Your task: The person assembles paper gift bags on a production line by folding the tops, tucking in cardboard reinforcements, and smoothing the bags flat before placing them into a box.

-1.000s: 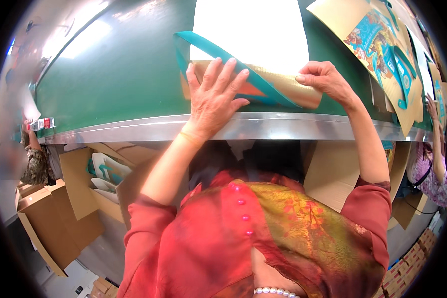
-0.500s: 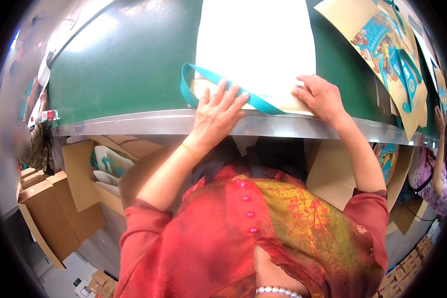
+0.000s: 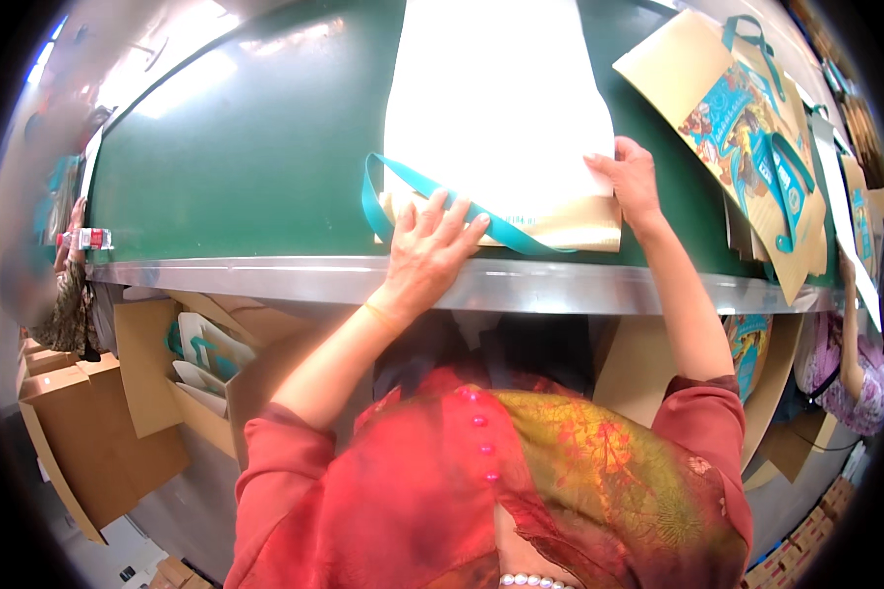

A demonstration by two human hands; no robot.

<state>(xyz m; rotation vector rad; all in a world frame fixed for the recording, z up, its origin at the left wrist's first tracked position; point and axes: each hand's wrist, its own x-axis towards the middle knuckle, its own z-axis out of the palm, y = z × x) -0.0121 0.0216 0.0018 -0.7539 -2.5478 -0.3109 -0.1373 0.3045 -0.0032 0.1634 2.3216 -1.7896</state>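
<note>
A flat white paper bag (image 3: 491, 108) with a tan strip at its near end lies on the green table in front of me. A teal ribbon handle (image 3: 371, 201) loops out past its left edge and runs across the near end. My left hand (image 3: 427, 245) rests there with fingers stretched out, pressing on the ribbon and the tan strip. At the bag's right edge is my right hand (image 3: 634, 187), its thumb on top of the white surface and its fingers curled at the side, pinching the edge.
Tan printed bags (image 3: 756, 147) with teal handles lie stacked at right on the green table (image 3: 246, 147). A metal rim (image 3: 314, 278) edges it. Open cartons (image 3: 147, 363) stand below. Other people's arms show at far left and far right (image 3: 850, 344).
My right hand has shifted from the bag's near right corner to farther up its right edge. My left hand stays on the ribbon. The whole view has shifted slightly.
</note>
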